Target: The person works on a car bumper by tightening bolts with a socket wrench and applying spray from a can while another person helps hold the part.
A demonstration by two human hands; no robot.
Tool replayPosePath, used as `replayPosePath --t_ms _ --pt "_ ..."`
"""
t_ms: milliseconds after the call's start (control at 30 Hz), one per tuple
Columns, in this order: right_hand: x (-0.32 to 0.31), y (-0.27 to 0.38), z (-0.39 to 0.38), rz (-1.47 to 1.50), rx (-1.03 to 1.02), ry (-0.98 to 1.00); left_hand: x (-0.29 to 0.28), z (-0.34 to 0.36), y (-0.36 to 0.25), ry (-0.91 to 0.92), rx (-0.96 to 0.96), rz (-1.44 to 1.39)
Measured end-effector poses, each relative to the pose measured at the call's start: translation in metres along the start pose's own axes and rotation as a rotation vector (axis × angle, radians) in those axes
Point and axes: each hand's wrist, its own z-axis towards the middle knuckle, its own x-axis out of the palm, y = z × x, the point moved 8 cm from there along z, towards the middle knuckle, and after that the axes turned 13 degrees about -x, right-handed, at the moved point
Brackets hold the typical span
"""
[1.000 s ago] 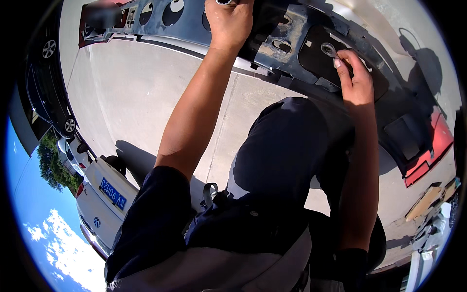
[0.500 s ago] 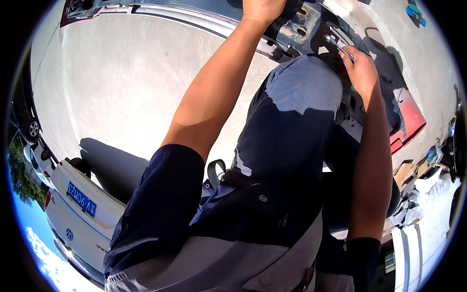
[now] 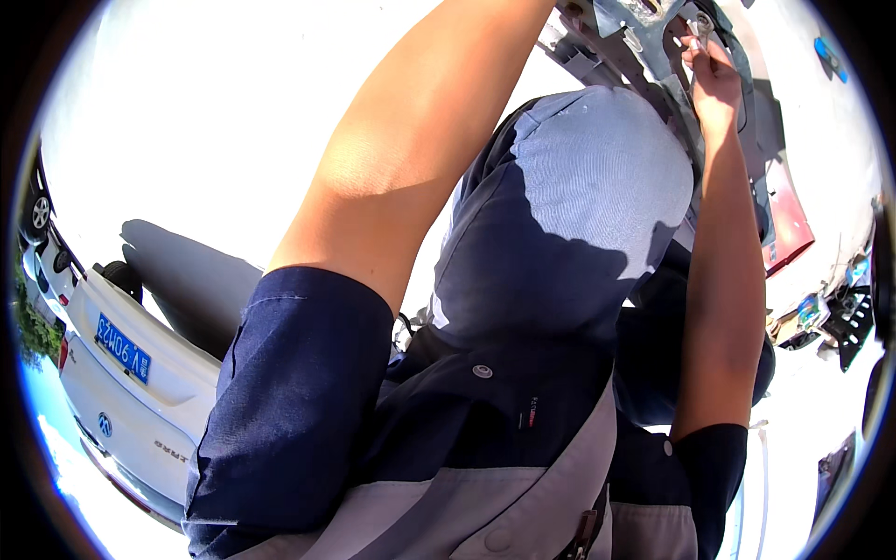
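Note:
My right hand (image 3: 715,86) grips a metal wrench (image 3: 704,26), its ring-shaped head pointing up toward the top edge of the view. Its fingers are closed round the shank, just over a grey metal car body part (image 3: 644,42) with holes and ribs. My left forearm (image 3: 401,121) reaches up past the top edge, so the left hand is out of sight. My raised knee (image 3: 607,159), in blue trousers, is close below the metal part and hides some of it.
The car part ends in a red painted panel (image 3: 789,224) at the right. A white car (image 3: 140,364) is parked at the left. Scattered scraps (image 3: 812,313) lie at the right, and a small blue object (image 3: 829,60) is on the ground at the upper right.
My right hand has moved up and slightly right with the wrench, which now points more upright. The left hand has gone out of view past the top edge.

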Motion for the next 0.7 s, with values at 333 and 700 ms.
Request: replayPosePath --t_ms 333,700 --pt "0.030 0.000 -0.007 -0.238 0.301 0.175 -0.010 -0.010 0.006 -0.007 -0.009 0.010" --pt "0.047 0.013 -0.012 0.055 0.333 0.167 -0.010 -0.015 0.014 -0.097 0.047 -0.019"
